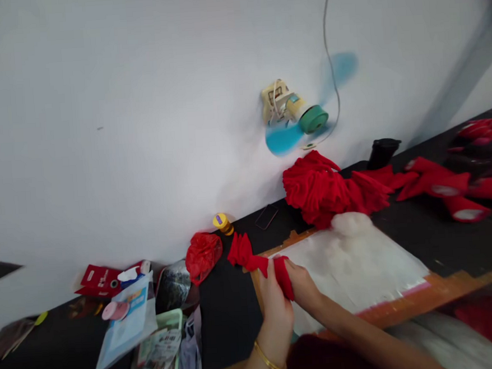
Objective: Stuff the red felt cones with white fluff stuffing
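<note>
The left hand (278, 297) and right hand (302, 284) are closed around the red cloth piece (253, 260), which lies above the near left edge of the white sheet (364, 272); the red cloth pile (322, 187) sits at the far side

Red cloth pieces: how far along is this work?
The red pieces with white ends look done, perhaps filled. The left hand and right hand grip one red piece. Apparently left: the crumpled red pile and white fluff on the sheet. The count is unclear.
</note>
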Action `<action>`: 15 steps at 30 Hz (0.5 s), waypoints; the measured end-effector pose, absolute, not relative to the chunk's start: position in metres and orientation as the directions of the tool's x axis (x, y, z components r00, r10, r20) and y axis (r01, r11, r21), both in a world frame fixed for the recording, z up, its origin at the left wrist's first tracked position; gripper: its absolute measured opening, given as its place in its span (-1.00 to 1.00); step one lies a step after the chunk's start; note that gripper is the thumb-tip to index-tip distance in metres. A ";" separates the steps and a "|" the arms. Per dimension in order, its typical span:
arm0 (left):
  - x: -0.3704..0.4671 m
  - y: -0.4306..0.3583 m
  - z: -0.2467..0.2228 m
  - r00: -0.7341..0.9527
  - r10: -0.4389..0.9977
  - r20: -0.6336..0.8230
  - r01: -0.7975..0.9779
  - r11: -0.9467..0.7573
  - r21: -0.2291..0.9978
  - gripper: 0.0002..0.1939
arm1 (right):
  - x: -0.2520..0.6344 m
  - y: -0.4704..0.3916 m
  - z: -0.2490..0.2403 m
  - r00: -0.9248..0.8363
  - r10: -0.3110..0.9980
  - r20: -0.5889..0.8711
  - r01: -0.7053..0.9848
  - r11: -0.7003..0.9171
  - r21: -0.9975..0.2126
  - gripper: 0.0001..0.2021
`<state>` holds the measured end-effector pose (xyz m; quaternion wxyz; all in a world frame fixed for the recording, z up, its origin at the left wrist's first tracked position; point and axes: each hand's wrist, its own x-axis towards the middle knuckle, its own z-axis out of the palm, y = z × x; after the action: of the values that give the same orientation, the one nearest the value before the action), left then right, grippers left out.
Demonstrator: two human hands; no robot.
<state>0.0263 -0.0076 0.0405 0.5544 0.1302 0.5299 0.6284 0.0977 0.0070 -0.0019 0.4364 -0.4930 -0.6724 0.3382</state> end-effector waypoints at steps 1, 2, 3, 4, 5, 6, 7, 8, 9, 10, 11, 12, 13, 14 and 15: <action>0.030 -0.006 0.041 -0.359 0.827 -0.432 -0.569 0.173 0.804 -0.77 | 0.098 0.009 0.000 -0.136 0.958 0.251 0.407 0.285 -0.868 -0.77; 0.032 -0.004 0.042 -0.362 0.820 -0.444 -0.588 0.170 0.791 -0.76 | 0.099 0.011 0.002 -0.130 0.960 0.246 0.433 0.279 -0.857 -0.76; 0.034 -0.001 0.044 -0.358 0.813 -0.459 -0.611 0.168 0.774 -0.76 | 0.100 0.012 0.004 -0.129 0.962 0.241 0.445 0.273 -0.853 -0.76; 0.034 0.002 0.046 -0.349 0.806 -0.478 -0.636 0.170 0.752 -0.75 | 0.101 0.012 0.006 -0.134 0.962 0.238 0.444 0.273 -0.853 -0.76; 0.033 0.005 0.049 -0.338 0.799 -0.497 -0.661 0.174 0.730 -0.74 | 0.102 0.010 0.008 -0.140 0.961 0.239 0.434 0.277 -0.857 -0.75; 0.032 0.008 0.051 -0.327 0.793 -0.513 -0.683 0.176 0.709 -0.72 | 0.104 0.007 0.008 -0.146 0.957 0.249 0.418 0.288 -0.861 -0.72; 0.029 0.011 0.054 -0.314 0.793 -0.522 -0.701 0.178 0.691 -0.69 | 0.106 0.003 0.006 -0.150 0.950 0.274 0.400 0.312 -0.862 -0.67; 0.027 0.013 0.056 -0.292 0.800 -0.524 -0.716 0.181 0.674 -0.67 | 0.108 -0.001 0.003 -0.157 0.937 0.313 0.385 0.349 -0.854 -0.61; 0.024 0.015 0.059 -0.257 0.814 -0.520 -0.730 0.190 0.657 -0.64 | 0.111 -0.005 -0.001 -0.165 0.916 0.365 0.381 0.401 -0.833 -0.57; 0.022 0.017 0.062 -0.213 0.831 -0.514 -0.741 0.206 0.640 -0.62 | 0.114 -0.008 -0.006 -0.180 0.888 0.424 0.389 0.460 -0.798 -0.56; 0.021 0.018 0.065 -0.165 0.844 -0.510 -0.745 0.232 0.625 -0.60 | 0.117 -0.011 -0.012 -0.206 0.851 0.483 0.405 0.524 -0.750 -0.57; 0.021 0.019 0.069 -0.123 0.853 -0.507 -0.743 0.259 0.618 -0.58 | 0.120 -0.012 -0.018 -0.239 0.812 0.533 0.426 0.581 -0.694 -0.59; 0.022 0.020 0.072 -0.097 0.859 -0.503 -0.733 0.280 0.620 -0.56 | 0.122 -0.013 -0.024 -0.268 0.780 0.566 0.448 0.621 -0.643 -0.60; 0.024 0.020 0.074 -0.086 0.863 -0.497 -0.717 0.293 0.632 -0.53 | 0.124 -0.013 -0.028 -0.290 0.758 0.584 0.468 0.645 -0.604 -0.60; 0.028 0.019 0.076 -0.087 0.868 -0.490 -0.700 0.297 0.650 -0.51 | 0.126 -0.012 -0.032 -0.301 0.753 0.586 0.485 0.650 -0.585 -0.59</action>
<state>0.0276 0.0186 0.0760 0.6692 0.0937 0.4478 0.5856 0.1257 -0.0118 -0.0318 0.4438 -0.3905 -0.7924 0.1506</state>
